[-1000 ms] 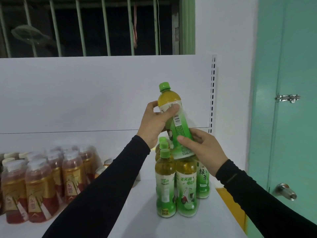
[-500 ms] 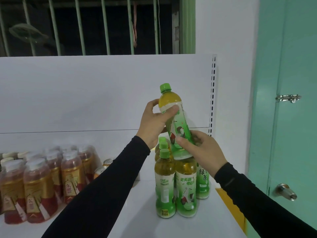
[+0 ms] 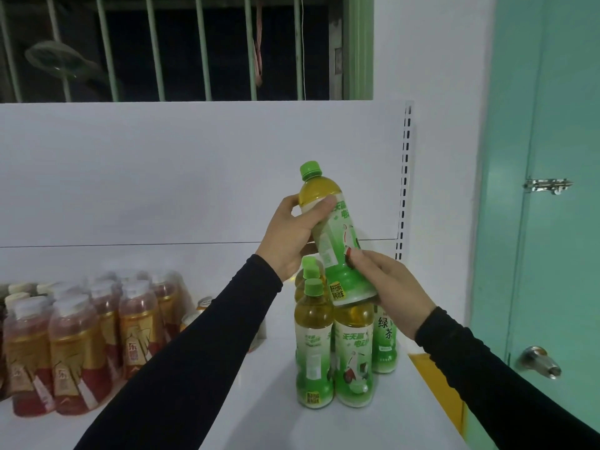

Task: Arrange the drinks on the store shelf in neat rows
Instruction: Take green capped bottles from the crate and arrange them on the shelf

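Note:
I hold a green tea bottle (image 3: 336, 235) with a green cap in the air, tilted with its top leaning left, above the shelf. My left hand (image 3: 292, 237) grips its upper part near the shoulder. My right hand (image 3: 388, 289) holds its base. Directly below stands a cluster of several green tea bottles (image 3: 352, 352) on the white shelf (image 3: 253, 417), near its right end. The held bottle's base hides the cap of one standing bottle.
A shrink-wrapped pack of red and gold drink bottles (image 3: 81, 345) sits at the shelf's left. A white back panel with a slotted upright (image 3: 404, 190) rises behind. A teal door (image 3: 558, 222) with a latch and knob stands to the right.
The held bottle has been turned about its axis: the barcode side faced me before, the picture side faces me now. Both hands stayed in nearly the same place.

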Demonstrator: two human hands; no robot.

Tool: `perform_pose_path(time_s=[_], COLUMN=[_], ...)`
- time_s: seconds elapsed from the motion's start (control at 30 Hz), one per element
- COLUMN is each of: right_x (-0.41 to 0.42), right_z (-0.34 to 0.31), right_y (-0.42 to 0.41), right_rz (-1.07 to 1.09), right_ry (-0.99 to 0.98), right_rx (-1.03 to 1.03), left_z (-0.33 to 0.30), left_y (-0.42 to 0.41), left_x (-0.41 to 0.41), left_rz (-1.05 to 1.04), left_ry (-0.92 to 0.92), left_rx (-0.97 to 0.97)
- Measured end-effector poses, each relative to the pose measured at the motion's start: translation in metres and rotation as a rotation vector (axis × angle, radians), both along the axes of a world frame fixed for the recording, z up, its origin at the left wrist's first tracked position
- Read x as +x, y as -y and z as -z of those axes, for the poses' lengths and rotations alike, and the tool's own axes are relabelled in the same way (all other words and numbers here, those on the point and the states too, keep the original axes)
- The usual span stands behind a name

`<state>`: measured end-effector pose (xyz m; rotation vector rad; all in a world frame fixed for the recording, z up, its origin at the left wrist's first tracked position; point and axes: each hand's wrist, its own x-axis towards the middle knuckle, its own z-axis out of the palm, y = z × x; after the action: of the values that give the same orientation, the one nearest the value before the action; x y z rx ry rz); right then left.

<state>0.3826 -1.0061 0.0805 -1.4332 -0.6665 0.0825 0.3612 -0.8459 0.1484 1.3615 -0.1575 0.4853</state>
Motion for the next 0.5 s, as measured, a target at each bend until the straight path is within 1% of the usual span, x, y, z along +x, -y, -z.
perform_pose_path(time_s=[0.07,0.1,0.13,0.2,0.3,0.4,0.43,0.5], right_x=[-0.0005,-0.0004,-0.0004,0.0001,0.0001,0.0022,0.0024,0.0031], right_z=[0.0014,0.0018,0.0019,0.0009,-0.0007,0.0015,0.0024,0.0038], right_y=[-0.0016,-0.0031,-0.0045,-0.0039,0.0007,0.0015,0.0010,0.0016], right_rz=[0.179,0.247,0.271,0.168,-0.044,-0.138,-0.168,-0.181], right_ry=[0.190,0.226,0.223,0.130,-0.086,-0.244,-0.271,-0.261], right_rx=[-0.144,-0.168,-0.149,-0.033,0.116,0.167,0.176,0.153], left_z=[0.0016,0.0018,0.0012,-0.0008,-0.0045,-0.0034,-0.0025,-0.0017], left_y=[0.0012,0.0022,0.0033,0.0030,-0.0011,-0.0014,-0.0010,-0.0002], left_x=[0.0014,0.0016,0.0019,0.0022,0.0009,-0.0002,-0.0002,0.0009], left_rz=[-0.031,-0.039,-0.039,-0.026,0.026,0.092,0.088,0.056], left_ry=[0.023,0.034,0.041,0.041,0.009,-0.017,-0.018,-0.013], left_rx=[0.013,0.020,0.028,0.040,0.036,0.011,0.013,0.017])
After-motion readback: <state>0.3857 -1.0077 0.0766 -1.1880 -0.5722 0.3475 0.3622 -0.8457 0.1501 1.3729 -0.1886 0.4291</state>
